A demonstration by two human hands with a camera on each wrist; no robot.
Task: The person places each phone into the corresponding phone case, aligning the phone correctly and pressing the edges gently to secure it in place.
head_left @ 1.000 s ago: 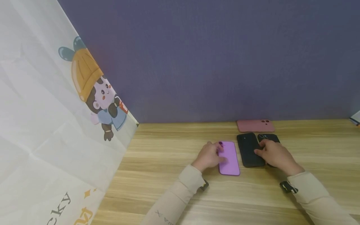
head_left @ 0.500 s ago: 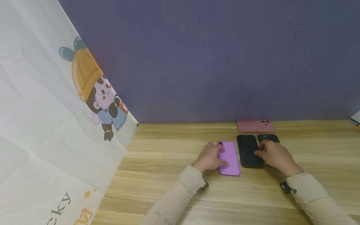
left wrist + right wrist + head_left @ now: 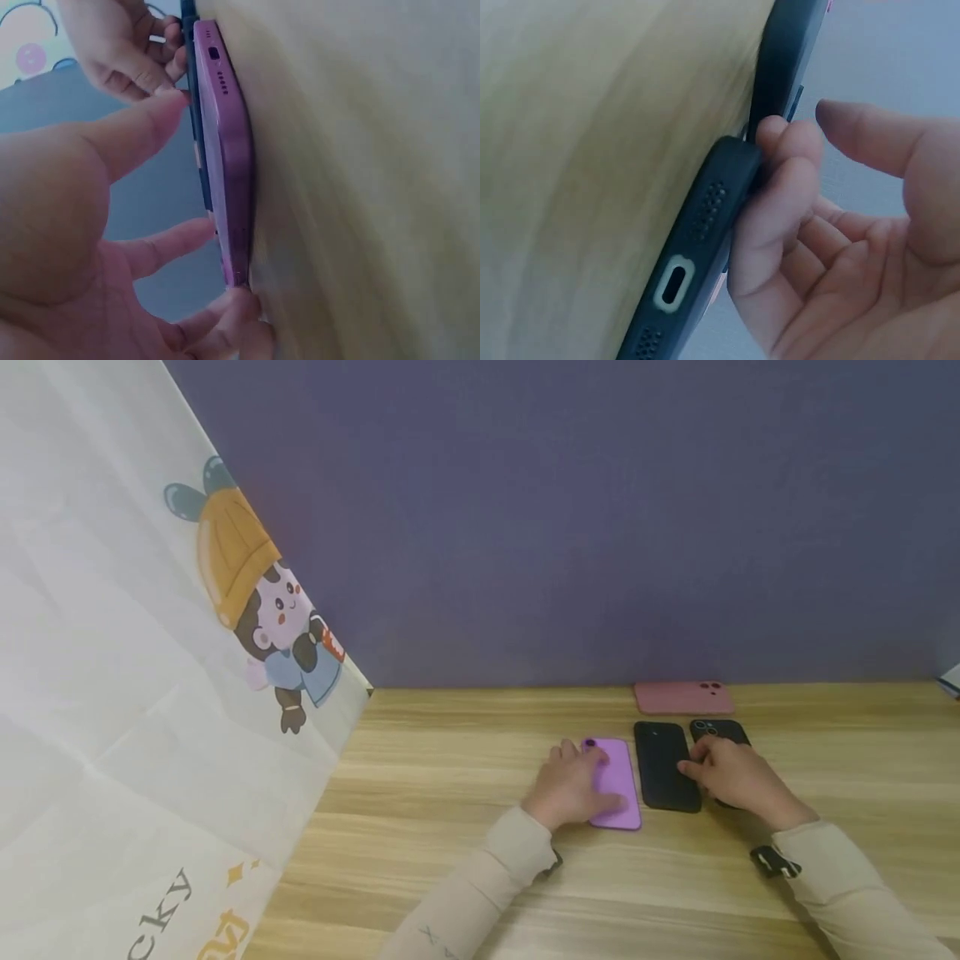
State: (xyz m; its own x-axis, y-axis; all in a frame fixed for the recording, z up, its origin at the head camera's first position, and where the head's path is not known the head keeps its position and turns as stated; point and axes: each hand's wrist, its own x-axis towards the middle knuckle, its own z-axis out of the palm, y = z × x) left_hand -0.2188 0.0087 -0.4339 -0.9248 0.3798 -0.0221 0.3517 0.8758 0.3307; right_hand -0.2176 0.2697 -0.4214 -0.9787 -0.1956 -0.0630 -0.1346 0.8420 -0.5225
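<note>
A purple phone (image 3: 621, 777) lies flat on the wooden table, back up. My left hand (image 3: 568, 785) spreads over it, the thumb and a finger touching its back. In the left wrist view other fingers (image 3: 240, 315) reach the phone's far long edge. A dark phone (image 3: 663, 768) lies to its right, and beside that a black phone (image 3: 723, 729) with camera rings, partly covered by my right hand (image 3: 738, 777). Seen from the right wrist, bent fingers (image 3: 780, 202) sit in the gap between these dark phones, touching an edge; the thumb (image 3: 870, 135) stands apart.
A pink phone (image 3: 678, 697) lies crosswise behind the dark phones, along the foot of the dark blue panel (image 3: 562, 527). White sheeting (image 3: 97, 652) with a cartoon figure borders the table on the left. A small white object (image 3: 950, 679) shows at the far right edge.
The left dark phone has turned slightly straighter, its top edge coming nearer. My left hand has shifted a little right over the purple phone. The right hand has hardly moved.
</note>
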